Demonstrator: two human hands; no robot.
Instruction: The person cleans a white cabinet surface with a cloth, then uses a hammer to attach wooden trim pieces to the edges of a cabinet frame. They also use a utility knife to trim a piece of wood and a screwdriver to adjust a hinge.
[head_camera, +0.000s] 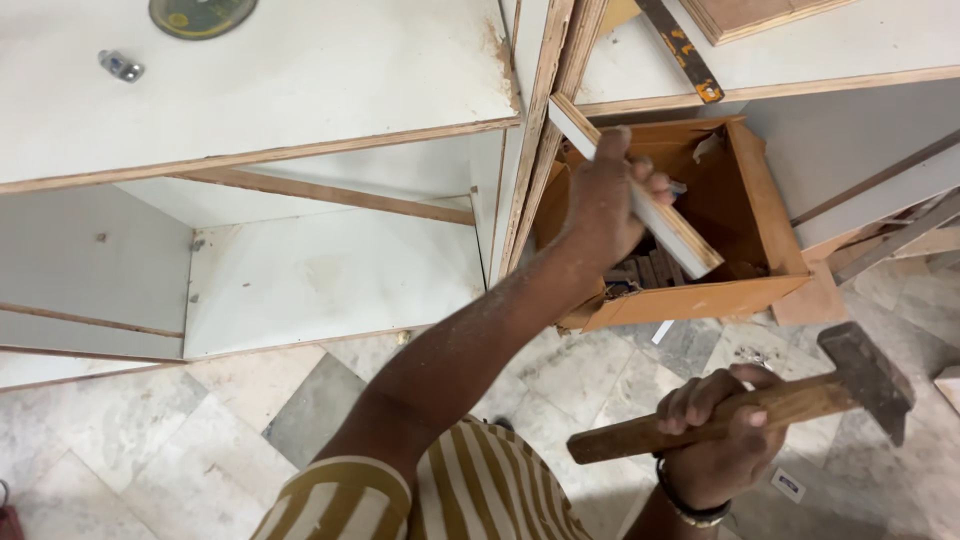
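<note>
Across the upper part of the view stands a white laminated plywood cabinet (300, 90), its raw wood edges showing, with an open compartment (330, 270) below its top panel that holds nothing visible but white inner walls and a thin wooden rail. Beneath it runs a floor of pale marbled tiles (150, 450). To the right of the cabinet's upright divider sits a brown cardboard box (745, 215), tilted so its open mouth faces the camera; inside, near the bottom, some dark slatted pieces show, though what they are cannot be told. Reaching into that mouth is a white-faced plywood strip (690, 235), its lower end inside the box and its upper end leaning up against the cabinet's divider. The left hand (605, 195) is clenched around the middle of this strip, arm stretched out from a striped sleeve. Lower right, the right hand (715, 440), wearing a dark bracelet, grips the wooden handle of a hammer (800, 400) whose dark metal head points right, held above the floor tiles and well apart from the box. On the cabinet's top lie a round greenish disc (200, 12) at the upper edge and, near it, a small metal fitting (120, 66). A dark flat bar with yellow marks (685, 50) lies across the right-hand top panel.
</note>
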